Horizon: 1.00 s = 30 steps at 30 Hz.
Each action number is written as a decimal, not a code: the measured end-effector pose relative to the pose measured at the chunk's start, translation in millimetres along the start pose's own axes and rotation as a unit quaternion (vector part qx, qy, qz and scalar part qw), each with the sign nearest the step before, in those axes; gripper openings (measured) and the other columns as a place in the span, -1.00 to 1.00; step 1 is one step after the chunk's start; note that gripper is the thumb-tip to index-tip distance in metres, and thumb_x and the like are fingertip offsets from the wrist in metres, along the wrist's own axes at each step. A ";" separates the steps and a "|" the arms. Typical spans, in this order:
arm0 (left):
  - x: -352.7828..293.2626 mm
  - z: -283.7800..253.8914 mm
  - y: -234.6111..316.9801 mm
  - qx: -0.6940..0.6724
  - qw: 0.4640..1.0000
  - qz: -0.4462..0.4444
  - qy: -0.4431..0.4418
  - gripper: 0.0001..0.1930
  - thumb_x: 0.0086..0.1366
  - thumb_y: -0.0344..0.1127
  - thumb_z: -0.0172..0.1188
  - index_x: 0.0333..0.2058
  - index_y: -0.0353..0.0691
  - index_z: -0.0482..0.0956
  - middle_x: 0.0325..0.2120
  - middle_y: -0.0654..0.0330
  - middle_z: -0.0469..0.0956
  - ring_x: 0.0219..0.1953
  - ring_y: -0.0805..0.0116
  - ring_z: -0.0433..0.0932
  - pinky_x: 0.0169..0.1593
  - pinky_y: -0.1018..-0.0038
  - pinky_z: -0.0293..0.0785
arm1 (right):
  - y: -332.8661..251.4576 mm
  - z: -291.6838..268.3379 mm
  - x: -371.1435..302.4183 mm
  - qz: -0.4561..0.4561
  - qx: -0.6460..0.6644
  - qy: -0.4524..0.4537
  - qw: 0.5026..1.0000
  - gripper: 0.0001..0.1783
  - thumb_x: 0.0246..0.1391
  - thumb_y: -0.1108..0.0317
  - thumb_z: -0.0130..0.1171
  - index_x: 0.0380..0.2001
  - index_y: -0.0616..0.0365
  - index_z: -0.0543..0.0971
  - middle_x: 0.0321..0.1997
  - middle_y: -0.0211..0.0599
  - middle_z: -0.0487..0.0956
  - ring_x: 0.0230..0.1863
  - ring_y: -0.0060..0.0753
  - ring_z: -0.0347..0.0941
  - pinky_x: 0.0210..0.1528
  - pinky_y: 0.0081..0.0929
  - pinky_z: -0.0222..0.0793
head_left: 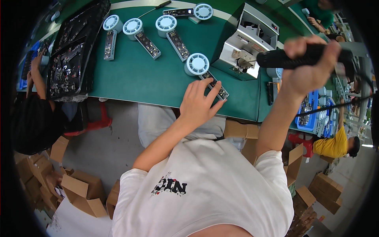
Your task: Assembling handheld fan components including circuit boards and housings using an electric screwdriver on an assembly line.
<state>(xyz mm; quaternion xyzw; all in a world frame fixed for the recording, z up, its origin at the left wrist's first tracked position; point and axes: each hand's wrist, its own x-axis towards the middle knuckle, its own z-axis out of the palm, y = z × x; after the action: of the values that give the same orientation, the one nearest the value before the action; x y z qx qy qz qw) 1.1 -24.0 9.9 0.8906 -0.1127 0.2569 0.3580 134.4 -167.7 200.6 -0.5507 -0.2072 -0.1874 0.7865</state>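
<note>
My right hand [306, 75] is wrapped round a black electric screwdriver [280, 58], slightly blurred, held up at the right. Its thin bit points left to the front of a silver screw feeder [245, 44], by the small screw pick-up; whether it touches a screw cannot be made out. On the green bench, my left hand [200, 98] holds the handle of a pale blue handheld fan [197, 64], fingertips and thumb along its edges. The handle lies with its circuit board [216, 83] exposed, partly covered by the fingers.
Several similar fans [166, 24] with bare boards lie across the bench [134, 79]. A slim screwdriver [160, 6] rests at the back. A black tray of parts [71, 59] stands left, a blue bin [308, 114] right. Co-workers [333, 142] sit at both sides; cardboard boxes [85, 191] stand behind.
</note>
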 end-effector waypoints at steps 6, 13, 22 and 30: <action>-1.8 -2.0 -0.1 0.000 1.000 -0.006 0.014 -0.45 0.02 -0.19 0.51 0.01 -0.17 0.61 -0.06 0.04 0.49 -0.16 0.12 0.52 -0.11 0.25 0.47 | 11.6 16.6 -17.0 0.036 0.006 0.027 0.999 -0.63 0.19 0.16 0.31 -0.47 0.24 0.46 -0.65 -0.28 0.41 -0.70 -0.47 0.36 -0.64 -0.48 0.32; -1.0 -0.5 -2.2 -0.006 1.000 0.001 0.015 -0.45 0.03 -0.19 0.50 0.02 -0.17 0.60 -0.06 0.05 0.49 -0.15 0.12 0.52 -0.12 0.26 0.46 | -2.2 -13.2 -76.9 0.091 -0.034 0.041 0.994 -0.37 0.36 -0.23 -0.17 -0.34 0.20 0.46 -0.60 -0.23 0.40 -0.62 -0.32 0.32 -0.42 -0.37 0.31; -2.7 0.6 -2.1 -0.003 1.000 -0.004 0.015 -0.47 0.04 -0.19 0.50 0.01 -0.17 0.61 -0.07 0.08 0.50 -0.17 0.16 0.52 -0.12 0.27 0.46 | 2.3 -18.2 -87.4 0.091 -0.042 0.039 0.994 -0.39 0.35 -0.21 -0.16 -0.36 0.19 0.46 -0.62 -0.24 0.41 -0.62 -0.32 0.34 -0.41 -0.36 0.33; -2.5 0.3 0.4 0.003 1.000 -0.014 0.009 -0.47 0.03 -0.19 0.50 0.00 -0.17 0.61 -0.07 0.07 0.50 -0.19 0.18 0.51 -0.13 0.28 0.46 | 3.2 -17.0 -86.6 0.086 -0.059 0.037 0.994 -0.41 0.35 -0.19 -0.13 -0.35 0.19 0.45 -0.62 -0.25 0.40 -0.63 -0.33 0.33 -0.42 -0.36 0.32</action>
<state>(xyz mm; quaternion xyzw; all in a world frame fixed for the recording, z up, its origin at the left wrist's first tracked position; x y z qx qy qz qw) -1.1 -24.5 8.6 0.8907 -0.0962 0.2606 0.3599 65.1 -176.9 146.8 -0.6045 -0.1189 -0.1511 0.7730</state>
